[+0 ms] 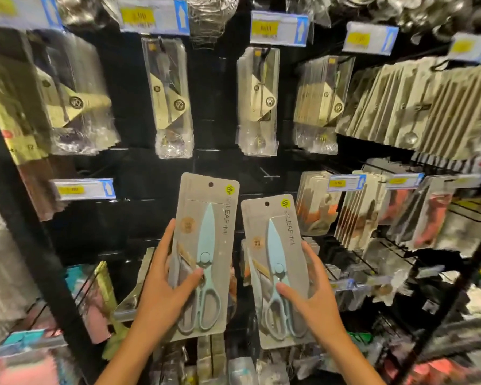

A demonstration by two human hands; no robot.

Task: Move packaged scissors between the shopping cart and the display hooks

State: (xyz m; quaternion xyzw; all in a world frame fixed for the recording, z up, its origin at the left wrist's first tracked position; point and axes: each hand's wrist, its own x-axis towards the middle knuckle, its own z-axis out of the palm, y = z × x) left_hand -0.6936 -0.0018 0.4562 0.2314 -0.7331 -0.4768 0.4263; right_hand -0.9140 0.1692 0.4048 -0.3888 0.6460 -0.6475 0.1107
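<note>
I hold two grey card packs of pale blue scissors upright in front of a black display wall. My left hand (161, 284) grips the left scissors pack (206, 234), thumb across its front and fingers behind. My right hand (314, 298) grips the right scissors pack (278, 257) the same way, a little lower. Each pack has a hang hole at its top. A bare display hook (270, 176) juts out of the wall just above and between the two packs. No shopping cart is in view.
Rows of bagged kitchen tools (170, 98) hang on hooks above, under blue-and-yellow price tags (278, 27). More packs (356, 212) hang at the right, and others crowd the lower shelves. A black shelf upright (31, 218) runs down the left.
</note>
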